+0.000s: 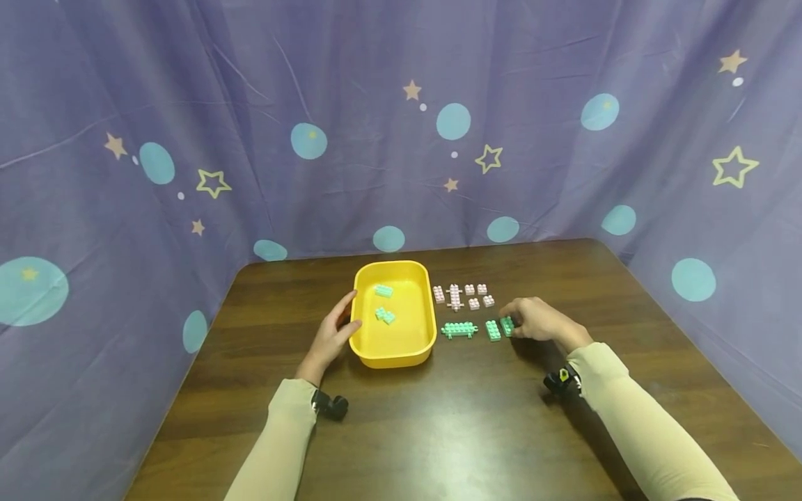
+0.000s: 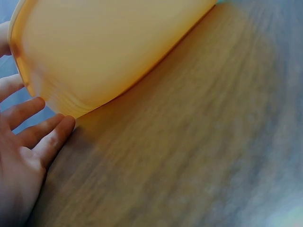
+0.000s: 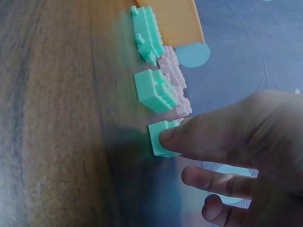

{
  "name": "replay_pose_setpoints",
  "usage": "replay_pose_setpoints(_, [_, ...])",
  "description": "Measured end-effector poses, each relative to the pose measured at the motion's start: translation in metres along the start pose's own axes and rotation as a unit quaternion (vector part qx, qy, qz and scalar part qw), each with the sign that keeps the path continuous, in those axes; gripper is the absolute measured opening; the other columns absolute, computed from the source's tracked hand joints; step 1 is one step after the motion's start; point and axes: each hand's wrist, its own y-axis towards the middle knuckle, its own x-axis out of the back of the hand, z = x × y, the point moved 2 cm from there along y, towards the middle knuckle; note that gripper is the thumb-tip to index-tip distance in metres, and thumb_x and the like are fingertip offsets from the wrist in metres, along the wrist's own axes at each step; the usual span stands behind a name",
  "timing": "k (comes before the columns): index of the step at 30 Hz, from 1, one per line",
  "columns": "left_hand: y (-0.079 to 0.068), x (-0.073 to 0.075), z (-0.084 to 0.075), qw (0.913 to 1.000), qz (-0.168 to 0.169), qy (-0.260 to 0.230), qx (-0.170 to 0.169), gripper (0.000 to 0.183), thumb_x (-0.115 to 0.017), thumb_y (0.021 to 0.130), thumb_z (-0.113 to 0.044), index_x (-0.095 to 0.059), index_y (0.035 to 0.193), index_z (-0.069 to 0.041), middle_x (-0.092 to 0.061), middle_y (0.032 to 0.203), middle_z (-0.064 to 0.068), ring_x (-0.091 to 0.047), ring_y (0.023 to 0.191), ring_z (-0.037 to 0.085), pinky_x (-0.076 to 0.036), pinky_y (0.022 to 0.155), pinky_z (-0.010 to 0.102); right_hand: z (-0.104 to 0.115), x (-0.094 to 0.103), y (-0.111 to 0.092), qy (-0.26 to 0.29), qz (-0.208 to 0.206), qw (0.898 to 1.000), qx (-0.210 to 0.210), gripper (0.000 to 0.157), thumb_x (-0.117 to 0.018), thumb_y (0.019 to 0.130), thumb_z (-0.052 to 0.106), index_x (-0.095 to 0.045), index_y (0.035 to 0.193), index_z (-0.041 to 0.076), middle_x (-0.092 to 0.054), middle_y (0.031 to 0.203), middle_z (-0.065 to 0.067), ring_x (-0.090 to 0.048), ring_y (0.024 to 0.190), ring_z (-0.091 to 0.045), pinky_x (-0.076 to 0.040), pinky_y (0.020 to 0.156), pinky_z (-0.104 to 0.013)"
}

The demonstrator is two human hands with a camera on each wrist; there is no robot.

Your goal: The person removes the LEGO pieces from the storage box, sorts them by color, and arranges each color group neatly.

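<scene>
Pinches a green brick (image 3: pixel 162 148) between thumb and finger of the right hand (image 1: pixel 540 320), at the right end of a row of green pieces on the dark wooden table (image 1: pixel 438 424). Holds the hand's other visible fingers apart from the brick, loosely bent. Cannot tell whether the brick touches the wood or is slightly raised. Has a second green brick (image 1: pixel 493 330) just to its left, studs up, and farther left a longer green piece (image 1: pixel 459 329) with pegs, near the yellow tray (image 1: pixel 410 337).

Rests the left hand (image 1: pixel 327 341) against the tray's left side, fingers relaxed and spread, touching it without clenching. Shows inside the tray a green block (image 1: pixel 384 291) toward the far end and, nearer the middle, two small green blocks (image 1: pixel 390 318) side by side.

Sets out behind the green row a pink brick (image 1: pixel 438 294) beside the tray, a long pink piece (image 1: pixel 454 297) with pegs and four small pink bricks (image 1: pixel 474 304) in two rows.

Wears pale sleeves (image 1: pixel 654 414) and a black wrist device (image 1: pixel 330 406) on each arm. Works before a purple curtain (image 1: pixel 370 62) printed with blue dots and stars.
</scene>
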Motion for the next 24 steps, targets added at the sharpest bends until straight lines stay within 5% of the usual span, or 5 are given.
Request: replay_pose_setpoints(24, [-0.0003, 0.0021, 0.0016, 0.9997, -0.005, 0.023, -0.005, 0.064, -0.058, 0.094, -0.002, -0.029, 0.150, 0.005, -0.034, 0.148, 0.035, -0.043, 0.128, 0.054, -0.048, 0.088, 0.017, -0.0033, -0.0043, -0.0053, 0.009, -0.021, 1.000, 0.002, 0.046, -0.080, 0.070, 0.003, -0.070, 0.114, 0.008, -0.070, 0.105, -0.009, -0.061, 0.082, -0.019, -0.051, 0.071, -0.033])
